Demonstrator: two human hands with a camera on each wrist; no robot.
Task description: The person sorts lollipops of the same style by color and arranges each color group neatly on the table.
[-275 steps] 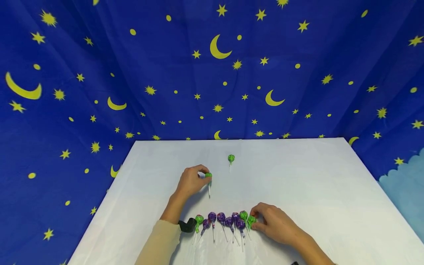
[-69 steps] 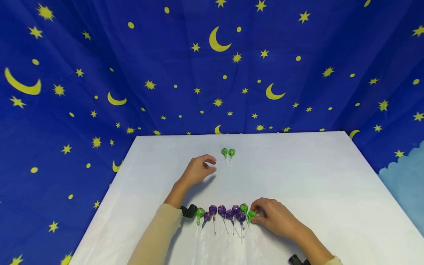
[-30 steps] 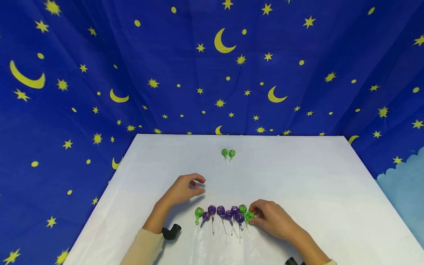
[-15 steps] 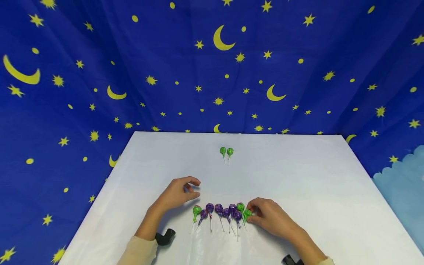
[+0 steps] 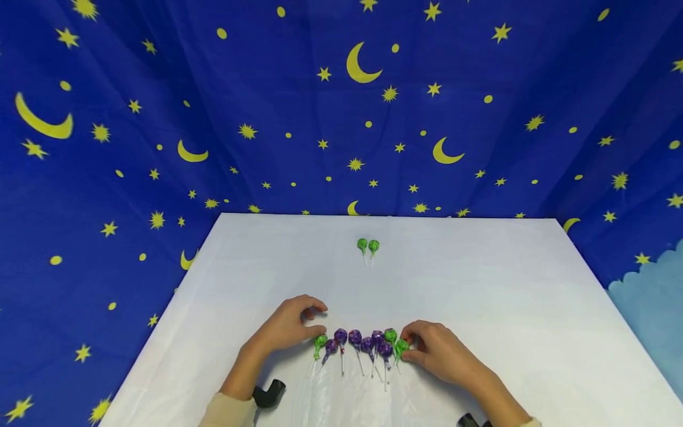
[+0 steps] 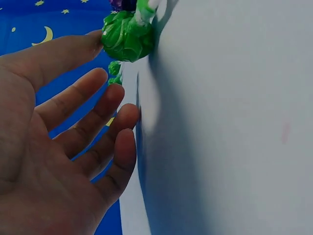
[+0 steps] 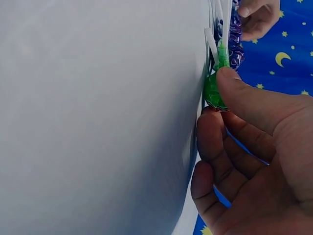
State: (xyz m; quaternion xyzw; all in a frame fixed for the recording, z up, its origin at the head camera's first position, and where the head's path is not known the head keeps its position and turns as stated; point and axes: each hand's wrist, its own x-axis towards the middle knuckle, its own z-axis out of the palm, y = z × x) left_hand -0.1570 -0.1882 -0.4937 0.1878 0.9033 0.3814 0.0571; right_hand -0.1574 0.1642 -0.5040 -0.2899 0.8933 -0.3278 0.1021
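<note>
A row of wrapped lollipops lies near the front of the table, several purple ones between green ones. My left hand [image 5: 290, 323] is at the row's left end, fingers spread and loosely bent. Its thumb tip meets the head of the leftmost green lollipop [image 6: 128, 38], and the other fingers stand away from it. At the right end, my right hand [image 5: 440, 353] pinches the outermost green lollipop [image 7: 213, 93] by its head between thumb and curled fingers. Beside that one lies another green lollipop [image 5: 391, 335], with a purple lollipop [image 5: 354, 338] farther left in the row.
Two green lollipops, a left one [image 5: 362, 244] and a right one [image 5: 374, 245], lie side by side toward the back of the white table [image 5: 480, 267]. A blue cloth [image 5: 299, 107] with yellow moons and stars hangs behind and at the sides.
My left hand set a second green lollipop beside the one at the back, let go, and came back toward me to the row's left end. My right hand stayed at the right end.
</note>
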